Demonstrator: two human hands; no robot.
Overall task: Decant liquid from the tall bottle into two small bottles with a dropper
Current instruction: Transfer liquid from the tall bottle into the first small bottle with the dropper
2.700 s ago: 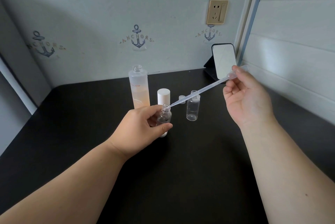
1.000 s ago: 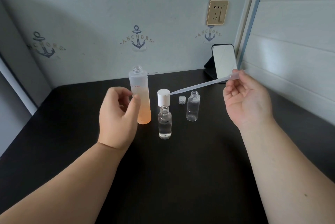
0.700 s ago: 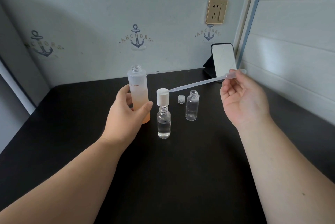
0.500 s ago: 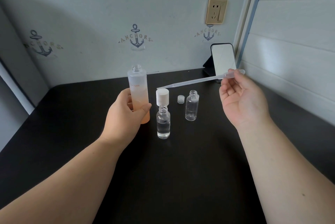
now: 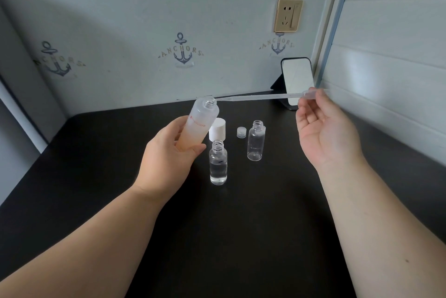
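Plastic dropper (image 5: 263,97), light and bendy, is being pinched at its bulb by the right hand (image 5: 323,133); the left hand (image 5: 169,152) is gripping the smooth tall bottle (image 5: 199,126) low, mid-frame.

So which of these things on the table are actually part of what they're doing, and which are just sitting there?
In use:
- tall bottle, tilted, held in the left hand
- dropper, pinched by the right hand, tip at the tall bottle's mouth
- part-filled small bottle
- empty small bottle
- white cap and small clear cap, both off

Just lying about:
- mirror
- wall socket
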